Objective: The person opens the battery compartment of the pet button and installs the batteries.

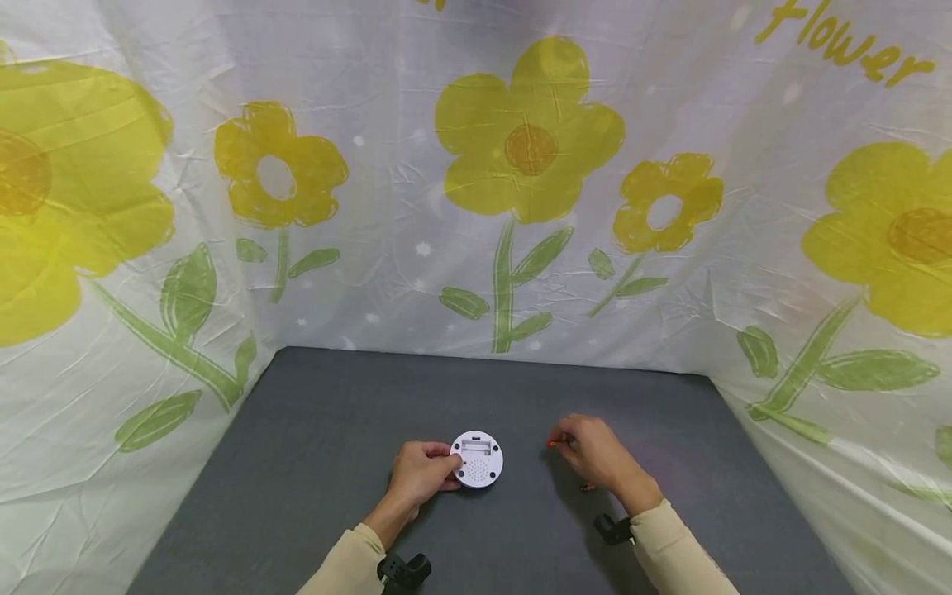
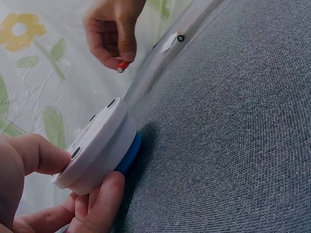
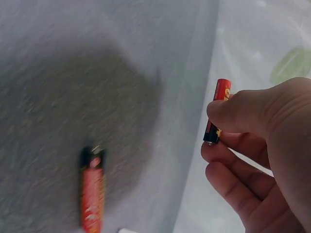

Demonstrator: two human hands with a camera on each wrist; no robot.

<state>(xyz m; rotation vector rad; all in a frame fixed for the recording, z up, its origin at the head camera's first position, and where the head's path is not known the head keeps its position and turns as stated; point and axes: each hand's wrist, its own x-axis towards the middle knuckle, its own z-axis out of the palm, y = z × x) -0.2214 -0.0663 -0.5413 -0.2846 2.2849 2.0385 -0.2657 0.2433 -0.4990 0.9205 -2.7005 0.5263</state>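
Observation:
My left hand grips the left edge of a round white device, thumb on top and fingers beneath. Its upturned face shows a battery slot with no cover, a patch of small holes and several dark feet. A blue part shows on its underside in the left wrist view. To the right, my right hand pinches a red and black battery between thumb and fingers, above the table. Under the right forearm lies a second battery, red with a dark end, on the table.
A dark grey cloth-covered table extends around the hands. White sheeting printed with yellow flowers stands at its back and sides. A small white piece lies beyond the device in the left wrist view. Each wrist wears a black strap mount.

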